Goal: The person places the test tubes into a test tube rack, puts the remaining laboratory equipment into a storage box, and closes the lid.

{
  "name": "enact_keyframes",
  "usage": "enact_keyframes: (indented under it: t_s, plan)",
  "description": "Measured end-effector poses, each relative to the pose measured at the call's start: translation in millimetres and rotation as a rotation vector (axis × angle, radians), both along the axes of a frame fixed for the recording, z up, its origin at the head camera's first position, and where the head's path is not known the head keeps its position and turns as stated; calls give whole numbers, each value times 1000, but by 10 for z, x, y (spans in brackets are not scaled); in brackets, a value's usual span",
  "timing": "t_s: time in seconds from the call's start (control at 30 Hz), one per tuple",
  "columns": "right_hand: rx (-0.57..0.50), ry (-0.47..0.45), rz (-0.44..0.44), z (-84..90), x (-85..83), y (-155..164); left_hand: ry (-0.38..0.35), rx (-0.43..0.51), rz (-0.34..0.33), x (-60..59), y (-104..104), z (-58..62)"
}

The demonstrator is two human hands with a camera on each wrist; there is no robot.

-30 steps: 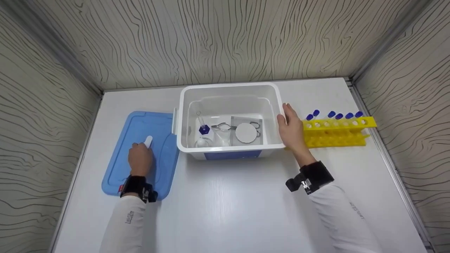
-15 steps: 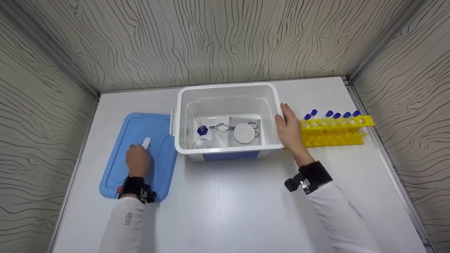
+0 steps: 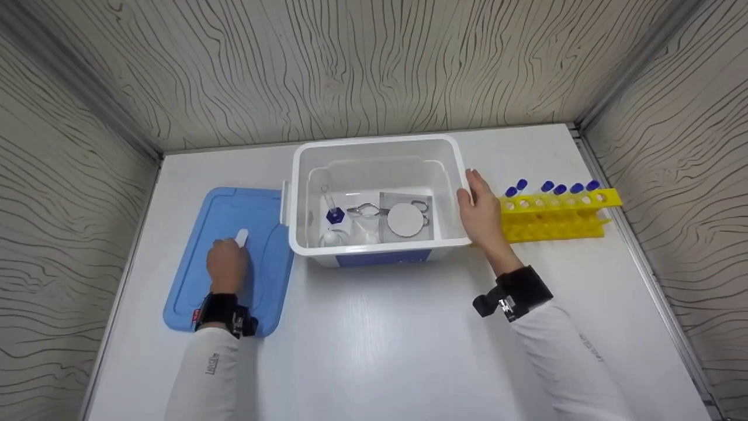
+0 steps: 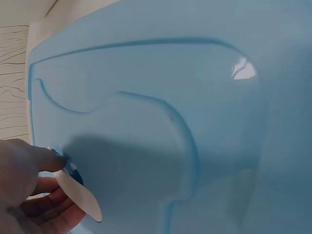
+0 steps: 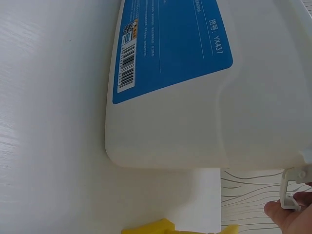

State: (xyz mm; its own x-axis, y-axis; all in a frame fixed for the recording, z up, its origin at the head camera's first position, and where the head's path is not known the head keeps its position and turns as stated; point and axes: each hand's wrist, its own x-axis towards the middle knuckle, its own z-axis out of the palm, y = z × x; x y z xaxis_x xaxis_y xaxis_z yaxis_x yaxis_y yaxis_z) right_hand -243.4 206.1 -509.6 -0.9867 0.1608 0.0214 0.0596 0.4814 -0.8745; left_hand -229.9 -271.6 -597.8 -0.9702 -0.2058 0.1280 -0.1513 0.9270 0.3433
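My left hand (image 3: 227,263) pinches a white flat, tapered handle-like piece (image 4: 79,195) between thumb and fingers, low over the blue lid (image 4: 122,68). That lid lies flat at the left of the table. At the right end of the white plastic box (image 3: 374,250), my right hand (image 3: 482,213) holds the box's white side latch (image 5: 285,195), thumb and a finger around it. Inside the box are a small graduated cylinder with a purple hexagonal base (image 3: 335,215), metal tongs (image 3: 367,209), a white round disc (image 3: 405,220) and scissors (image 3: 422,206) partly hidden under the disc.
A yellow test tube rack (image 3: 552,230) with several blue-capped tubes (image 3: 547,186) stands just right of my right hand. Patterned wall panels enclose the white table (image 3: 374,351) at the back and both sides. Another latch (image 3: 285,202) sits on the box's left end.
The view has shifted slightly, moving the whole scene a little left in the frame. Both hands keep their places at the lid and the box.
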Motion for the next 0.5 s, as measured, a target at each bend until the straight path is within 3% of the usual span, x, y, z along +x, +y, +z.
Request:
enact_keyframes:
  t_s: [0.27,0.5]
  plan:
    - [-6,-10,-2,0,4,-3,-61,98,-9,27,-104,9]
    - [6,-13,3,-1,2,-8,-78,193,31,53,-149,47]
